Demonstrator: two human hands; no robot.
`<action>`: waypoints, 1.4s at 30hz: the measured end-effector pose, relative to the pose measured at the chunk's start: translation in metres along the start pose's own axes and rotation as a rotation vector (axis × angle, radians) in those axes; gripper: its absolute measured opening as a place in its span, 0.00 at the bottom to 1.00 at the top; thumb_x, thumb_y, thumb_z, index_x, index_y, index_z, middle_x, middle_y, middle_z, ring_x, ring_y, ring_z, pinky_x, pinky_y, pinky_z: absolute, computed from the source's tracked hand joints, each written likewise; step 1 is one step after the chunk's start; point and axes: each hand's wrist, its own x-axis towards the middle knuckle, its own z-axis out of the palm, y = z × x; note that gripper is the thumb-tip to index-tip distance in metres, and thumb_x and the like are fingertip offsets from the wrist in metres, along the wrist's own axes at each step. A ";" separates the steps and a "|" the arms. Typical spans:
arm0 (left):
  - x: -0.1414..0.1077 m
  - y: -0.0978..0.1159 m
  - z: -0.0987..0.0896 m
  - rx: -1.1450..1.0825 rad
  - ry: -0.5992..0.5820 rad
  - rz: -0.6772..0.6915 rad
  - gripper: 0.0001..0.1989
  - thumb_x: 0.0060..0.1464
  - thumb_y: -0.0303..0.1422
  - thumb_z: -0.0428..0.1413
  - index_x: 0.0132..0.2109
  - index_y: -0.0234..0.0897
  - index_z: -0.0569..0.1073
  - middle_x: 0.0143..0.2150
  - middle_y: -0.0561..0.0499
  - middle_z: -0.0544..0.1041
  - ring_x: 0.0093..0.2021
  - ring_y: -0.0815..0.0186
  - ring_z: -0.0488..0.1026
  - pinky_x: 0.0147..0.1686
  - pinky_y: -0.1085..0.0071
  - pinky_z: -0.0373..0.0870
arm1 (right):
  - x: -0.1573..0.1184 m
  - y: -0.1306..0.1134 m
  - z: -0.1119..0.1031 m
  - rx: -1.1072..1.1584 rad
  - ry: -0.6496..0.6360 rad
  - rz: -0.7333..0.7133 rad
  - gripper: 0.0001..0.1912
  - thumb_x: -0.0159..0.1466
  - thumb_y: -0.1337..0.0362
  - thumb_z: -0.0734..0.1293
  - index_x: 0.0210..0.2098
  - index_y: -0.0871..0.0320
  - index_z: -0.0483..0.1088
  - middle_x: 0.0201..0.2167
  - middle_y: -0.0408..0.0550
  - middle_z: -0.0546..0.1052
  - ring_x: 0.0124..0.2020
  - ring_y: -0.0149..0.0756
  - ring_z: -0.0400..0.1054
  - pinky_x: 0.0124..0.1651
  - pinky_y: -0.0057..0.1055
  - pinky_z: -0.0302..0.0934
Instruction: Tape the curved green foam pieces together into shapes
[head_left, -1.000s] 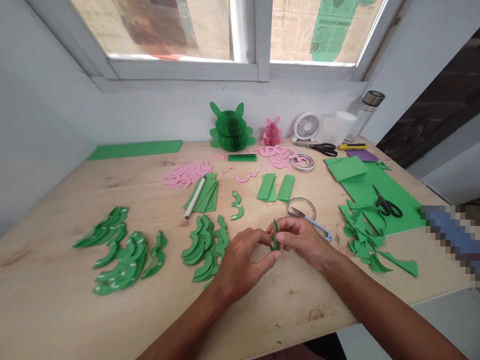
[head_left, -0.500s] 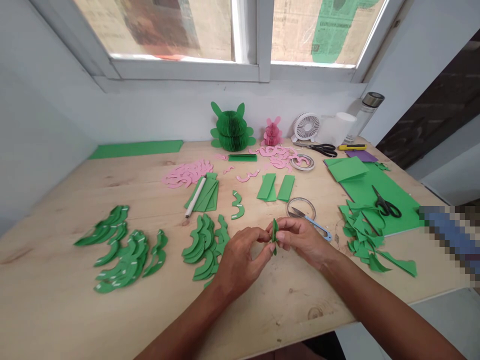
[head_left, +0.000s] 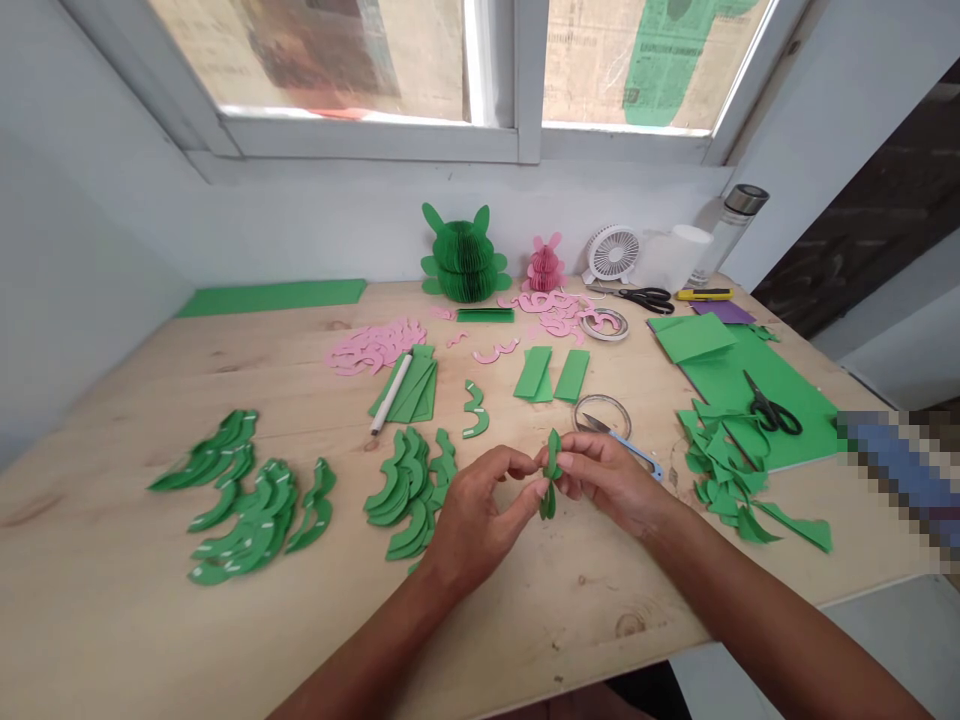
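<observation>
Between my two hands, above the front of the wooden table, is a small folded green paper cutout (head_left: 553, 462). My left hand (head_left: 480, 510) pinches it between thumb and fingers from the left. My right hand (head_left: 607, 478) grips it from the right with its fingertips. Beside my left hand lies a stack of wavy green paper cutouts (head_left: 401, 480). Farther left, another pile of green cutouts (head_left: 259, 520) carries small white strips. One wavy green piece (head_left: 474, 410) lies by itself beyond my left hand. Just past my right hand are blue-handled snips (head_left: 634, 455) and a tape roll (head_left: 600, 402).
Behind stand a green honeycomb paper figure (head_left: 466, 262), a smaller pink one (head_left: 545, 265), a fan (head_left: 613, 254) and a bottle (head_left: 731, 235). Black scissors (head_left: 772, 408) rest on green sheets (head_left: 795, 385) beside scraps (head_left: 720, 455). A white pen (head_left: 391, 395) lies on green strips.
The green cutout between my fingers has turned slightly, and its lower folds now show spread apart. Both hands stay in nearly the same place.
</observation>
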 end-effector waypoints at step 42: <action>0.006 -0.002 0.002 -0.772 0.011 -0.394 0.11 0.41 0.33 0.62 0.32 0.35 0.69 0.25 0.55 0.69 0.23 0.73 0.66 0.23 0.76 0.66 | -0.001 0.000 0.000 0.012 0.059 -0.014 0.15 0.56 0.53 0.68 0.31 0.60 0.70 0.20 0.42 0.68 0.22 0.26 0.58 0.25 0.26 0.49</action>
